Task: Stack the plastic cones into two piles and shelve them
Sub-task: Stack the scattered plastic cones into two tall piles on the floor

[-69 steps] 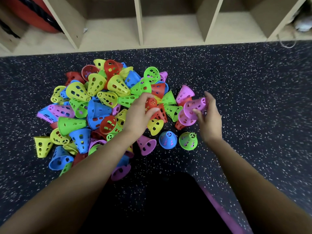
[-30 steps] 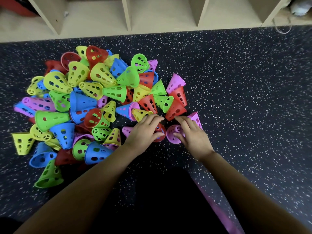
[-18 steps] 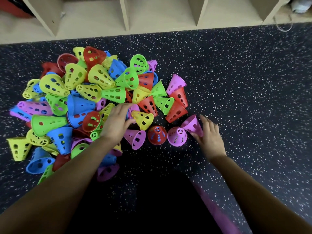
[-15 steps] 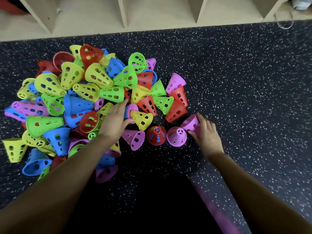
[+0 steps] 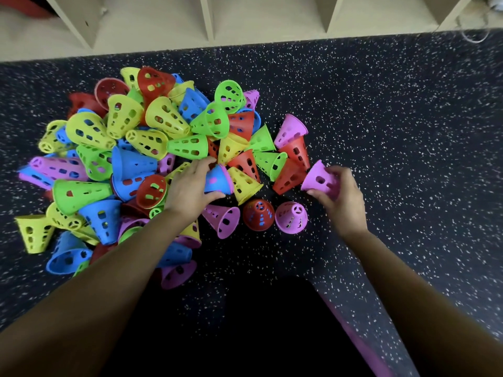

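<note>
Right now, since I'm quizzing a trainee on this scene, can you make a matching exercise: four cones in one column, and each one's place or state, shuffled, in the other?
Things:
1. blue cone
2. red cone
3. purple cone
4. yellow cone

States:
A. pinched by the right hand
B. standing wide end down on the floor, untouched
C. gripped by the left hand
D. lying on its side, farthest left

Pairs: 1-C; 2-B; 3-A; 4-D
</note>
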